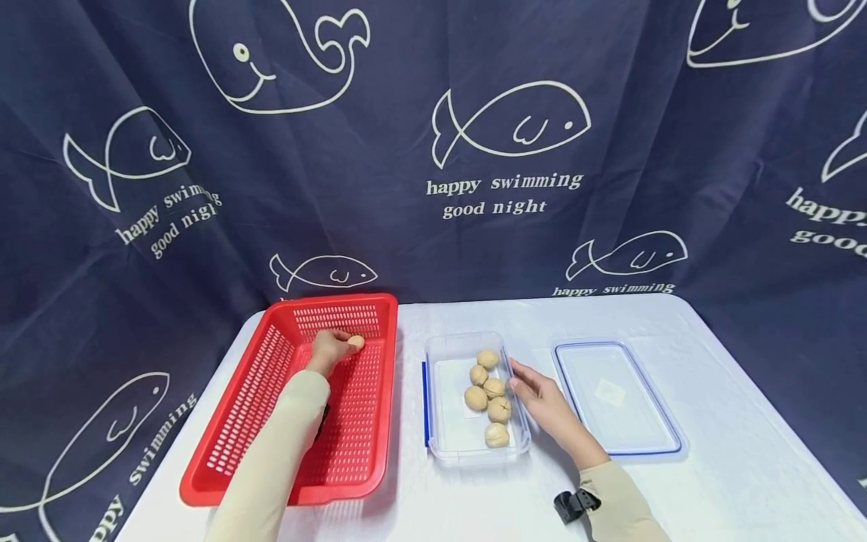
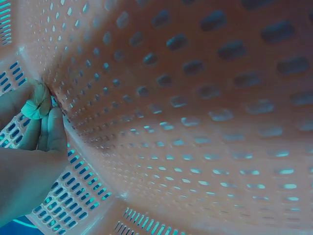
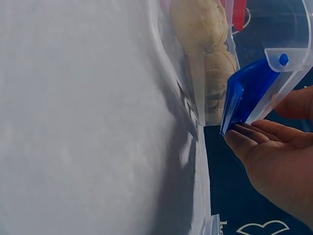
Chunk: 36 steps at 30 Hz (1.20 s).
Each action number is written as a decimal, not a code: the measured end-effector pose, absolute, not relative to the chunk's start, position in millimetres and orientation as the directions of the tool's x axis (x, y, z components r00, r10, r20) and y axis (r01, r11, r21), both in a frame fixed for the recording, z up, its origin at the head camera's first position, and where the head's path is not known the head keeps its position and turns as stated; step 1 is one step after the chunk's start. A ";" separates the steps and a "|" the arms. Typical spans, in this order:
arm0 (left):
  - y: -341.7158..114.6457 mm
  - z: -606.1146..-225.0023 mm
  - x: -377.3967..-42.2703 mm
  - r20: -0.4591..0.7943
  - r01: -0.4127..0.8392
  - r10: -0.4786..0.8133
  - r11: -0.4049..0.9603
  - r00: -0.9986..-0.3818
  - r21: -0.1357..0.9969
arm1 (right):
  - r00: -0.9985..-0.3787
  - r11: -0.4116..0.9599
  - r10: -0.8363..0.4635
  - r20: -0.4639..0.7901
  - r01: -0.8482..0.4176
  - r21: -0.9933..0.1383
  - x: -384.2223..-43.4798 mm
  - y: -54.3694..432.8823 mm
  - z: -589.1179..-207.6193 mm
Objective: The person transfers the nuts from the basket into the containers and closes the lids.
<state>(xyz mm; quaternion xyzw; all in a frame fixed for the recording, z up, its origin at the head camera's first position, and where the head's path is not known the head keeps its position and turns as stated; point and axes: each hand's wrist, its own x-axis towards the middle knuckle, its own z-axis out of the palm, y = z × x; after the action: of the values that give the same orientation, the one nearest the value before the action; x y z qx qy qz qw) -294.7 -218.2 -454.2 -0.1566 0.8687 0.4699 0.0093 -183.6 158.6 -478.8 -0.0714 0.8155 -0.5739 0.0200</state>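
Note:
In the head view my left hand reaches into the far end of a red plastic basket. Its thumb and fingers pinch a walnut; the left wrist view has this walnut between the fingertips, close to the perforated basket wall. My right hand rests against the right side of a clear plastic container. Seen from the right wrist, its fairly straight fingers touch the blue latch flap. Several walnuts lie in the container, mostly along its right side.
Right of the container lies a clear lid with a blue seal, flat on the white-covered table. A blue latch hangs open on the container's left side. Behind the table hangs a dark blue curtain with fish drawings.

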 end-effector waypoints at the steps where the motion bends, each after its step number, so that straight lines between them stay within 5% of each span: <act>1: -218.2 -454.0 -294.5 -0.166 -0.282 -0.261 0.511 -0.951 0.812 | -0.989 0.337 -0.141 0.051 -0.097 -0.936 -183.5 158.4 -479.2; 14: -212.0 -441.1 -295.5 -0.080 -0.208 -0.266 0.499 -0.961 0.841 | -0.990 0.337 -0.126 0.056 -0.096 -0.937 -185.1 158.0 -481.0; 27: -193.0 -404.9 -290.1 -0.078 -0.139 -0.236 0.256 -0.969 0.957 | -0.988 0.348 -0.131 0.075 -0.117 -0.930 -186.6 157.4 -480.6; 36: -163.9 -371.2 -265.5 -0.026 -0.065 -0.181 0.212 -0.983 0.975 | -0.989 0.365 -0.131 0.066 -0.110 -0.924 -186.4 157.2 -480.5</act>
<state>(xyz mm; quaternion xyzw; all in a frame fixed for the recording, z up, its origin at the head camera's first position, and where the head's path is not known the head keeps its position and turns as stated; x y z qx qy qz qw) -265.5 -163.9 -371.2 -0.0792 0.7769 0.6228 -0.0466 -186.4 157.2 -480.5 -0.0730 0.8262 -0.5585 0.0094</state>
